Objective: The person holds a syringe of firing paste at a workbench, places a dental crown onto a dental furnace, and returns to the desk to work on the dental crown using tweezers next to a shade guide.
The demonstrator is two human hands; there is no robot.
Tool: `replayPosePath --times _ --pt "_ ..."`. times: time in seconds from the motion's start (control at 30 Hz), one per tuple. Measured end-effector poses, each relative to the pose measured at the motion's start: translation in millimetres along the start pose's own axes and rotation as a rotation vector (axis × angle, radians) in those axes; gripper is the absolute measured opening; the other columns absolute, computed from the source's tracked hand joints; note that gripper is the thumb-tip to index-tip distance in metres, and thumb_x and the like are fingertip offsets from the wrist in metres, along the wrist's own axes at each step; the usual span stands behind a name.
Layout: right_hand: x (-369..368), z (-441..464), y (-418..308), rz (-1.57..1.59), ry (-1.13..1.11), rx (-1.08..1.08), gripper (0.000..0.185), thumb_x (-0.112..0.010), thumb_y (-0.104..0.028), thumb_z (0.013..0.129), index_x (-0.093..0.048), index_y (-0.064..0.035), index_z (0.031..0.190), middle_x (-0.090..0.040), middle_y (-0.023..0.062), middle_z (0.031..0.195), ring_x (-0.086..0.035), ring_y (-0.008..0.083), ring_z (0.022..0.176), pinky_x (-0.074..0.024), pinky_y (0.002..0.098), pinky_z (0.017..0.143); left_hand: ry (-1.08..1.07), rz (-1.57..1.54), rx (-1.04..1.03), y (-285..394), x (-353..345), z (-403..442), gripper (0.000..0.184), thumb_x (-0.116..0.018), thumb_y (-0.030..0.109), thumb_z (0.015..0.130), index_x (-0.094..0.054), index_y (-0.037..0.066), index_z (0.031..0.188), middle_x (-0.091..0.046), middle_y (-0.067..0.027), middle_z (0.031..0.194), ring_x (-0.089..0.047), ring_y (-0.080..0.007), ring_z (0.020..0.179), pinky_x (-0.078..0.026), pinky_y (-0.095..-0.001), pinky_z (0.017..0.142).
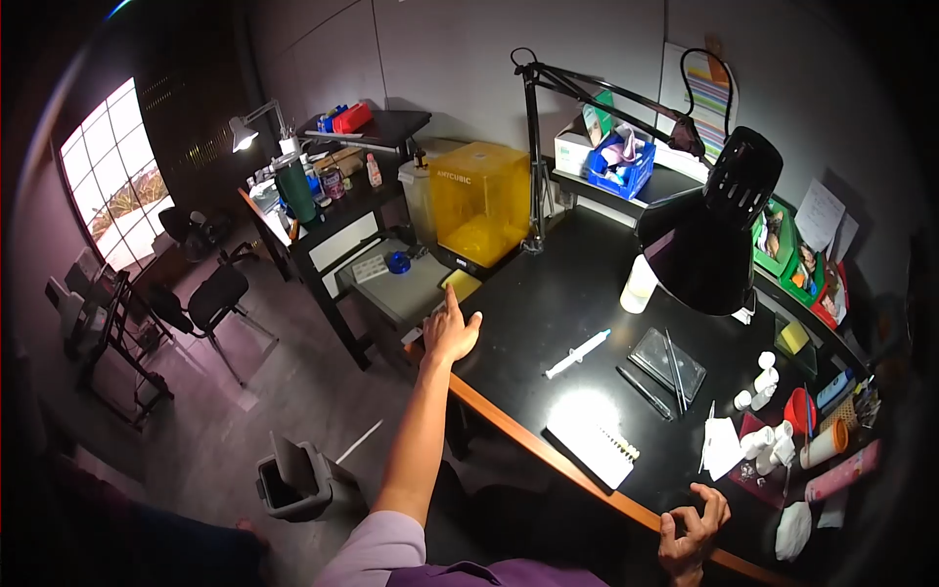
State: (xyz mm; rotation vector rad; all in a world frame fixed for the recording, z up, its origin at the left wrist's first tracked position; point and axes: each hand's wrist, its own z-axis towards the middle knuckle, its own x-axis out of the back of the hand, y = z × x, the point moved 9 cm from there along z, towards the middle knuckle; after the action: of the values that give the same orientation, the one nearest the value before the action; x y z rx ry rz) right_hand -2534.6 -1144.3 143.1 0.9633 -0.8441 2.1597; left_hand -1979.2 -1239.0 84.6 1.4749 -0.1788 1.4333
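My left hand (452, 335) reaches over the far left edge of the black table, index finger stretched out and thumb apart, holding nothing. Its fingertip overlaps a small yellow pad (461, 282) in front of the orange 3D printer (481, 203); contact cannot be made out. Near the front edge, at the lower right, my right hand (696, 523) hovers with fingers apart and slightly curled, nothing in it. Between the hands lie a white spiral notebook (592, 445), a syringe (578, 353), a black pen (644, 392) and a dark flat case (668, 364).
A black lamp (699, 254) hangs over the table's right half. White bottles (768, 445), a red cup (801, 411) and a pink tube (843, 473) crowd the right side. A grey bin (305, 481) stands on the floor, left of the table.
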Motion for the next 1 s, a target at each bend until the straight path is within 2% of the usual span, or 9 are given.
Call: replayPosePath --times 0.13,0.17,0.2,0.23,0.33,0.47,0.53,0.63,1.0 --pt "10 -1 10 0.133 0.093 -0.078 0.027 -0.068 -0.022 0.076 -0.062 -0.003 0.094 -0.057 0.0231 0.121 -0.054 0.0389 0.114 -0.0381 0.0501 0.102 -0.027 0.01 -0.092 2 -4 1 0.055 -0.064 0.041 0.093 -0.059 0.012 0.14 -0.065 -0.0213 0.132 -0.059 -0.0384 0.126 -0.041 -0.0518 0.11" --pt "8 -6 19 0.17 0.056 -0.087 0.036 -0.068 -0.021 0.076 -0.062 0.0003 0.104 -0.056 0.0267 0.127 -0.053 0.0422 0.12 -0.0375 0.0514 0.105 0.03 -0.054 -0.084 0 -1 1 0.04 -0.063 0.04 0.094 -0.07 0.016 0.125 -0.067 -0.0186 0.131 -0.059 -0.0372 0.125 -0.042 -0.0506 0.108" --pt "9 -3 18 0.204 0.019 -0.093 0.044 -0.068 -0.02 0.077 -0.062 0.0037 0.114 -0.054 0.0302 0.133 -0.052 0.0455 0.125 -0.037 0.0526 0.108 -0.021 -0.032 -0.068 2 -1 0 0.048 -0.062 0.041 0.094 -0.064 0.015 0.134 -0.065 -0.0198 0.133 -0.058 -0.037 0.127 -0.041 -0.0512 0.109" --pt "11 1 11 0.118 0.082 -0.07 0.021 -0.077 -0.03 0.082 -0.076 -0.0126 0.093 -0.063 0.016 0.13 -0.053 0.0408 0.124 -0.0368 0.0529 0.106 -0.001 0.001 -0.053 1 0 0 0.052 -0.062 0.042 0.095 -0.061 0.015 0.139 -0.065 -0.0196 0.134 -0.058 -0.0375 0.127 -0.042 -0.0493 0.11" --pt "18 12 -18 -0.142 0.071 0.048 0.02 -0.078 -0.03 0.082 -0.074 -0.0104 0.084 -0.065 0.0152 0.126 -0.057 0.0381 0.121 -0.0378 0.0509 0.104 -0.003 -0.037 -0.016 7 5 -3 0.07 -0.059 0.045 0.095 -0.044 0.01 0.153 -0.05 -0.0268 0.148 -0.05 -0.0411 0.136 -0.034 -0.0539 0.116" --pt "41 21 -19 -0.083 0.213 0.109 0.03 -0.073 -0.028 0.085 -0.077 -0.0041 0.103 -0.064 0.0247 0.124 -0.056 0.0448 0.118 -0.0409 0.0558 0.103 -0.006 0.071 -0.175 27 -5 -27 0.08 -0.055 0.046 0.099 -0.028 -0.002 0.158 -0.017 -0.0345 0.163 -0.019 -0.0478 0.152 -0.02 -0.0577 0.123" --pt "43 23 -30 -0.099 0.277 0.213 0.041 -0.064 -0.033 0.091 -0.073 -0.001 0.115 -0.061 0.0295 0.124 -0.055 0.049 0.115 -0.0387 0.0581 0.104 -0.071 0.1 -0.255 38 -6 -51 0.086 -0.052 0.048 0.101 -0.02 -0.007 0.159 -0.013 -0.0368 0.163 -0.013 -0.0478 0.155 -0.016 -0.056 0.124" --pt "1 17 -17 -0.133 0.035 0.208 0.045 -0.061 -0.034 0.094 -0.07 -0.0007 0.123 -0.062 0.0289 0.121 -0.054 0.0472 0.112 -0.029 0.0584 0.108 -0.035 0.029 -0.334 56 11 -80 0.084 -0.049 0.049 0.103 -0.019 -0.006 0.159 -0.012 -0.0352 0.164 -0.013 -0.0466 0.155 -0.016 -0.0562 0.124" --pt "26 23 -38 0.004 0.293 0.181 0.04 -0.061 -0.024 0.094 -0.069 0.0071 0.118 -0.066 0.0275 0.115 -0.061 0.0437 0.108 -0.044 0.0525 0.097 -0.09 0.175 -0.326 51 -8 -104 0.071 -0.052 0.052 0.099 -0.043 0.008 0.155 -0.028 -0.025 0.164 -0.025 -0.0363 0.154 -0.013 -0.0517 0.127"
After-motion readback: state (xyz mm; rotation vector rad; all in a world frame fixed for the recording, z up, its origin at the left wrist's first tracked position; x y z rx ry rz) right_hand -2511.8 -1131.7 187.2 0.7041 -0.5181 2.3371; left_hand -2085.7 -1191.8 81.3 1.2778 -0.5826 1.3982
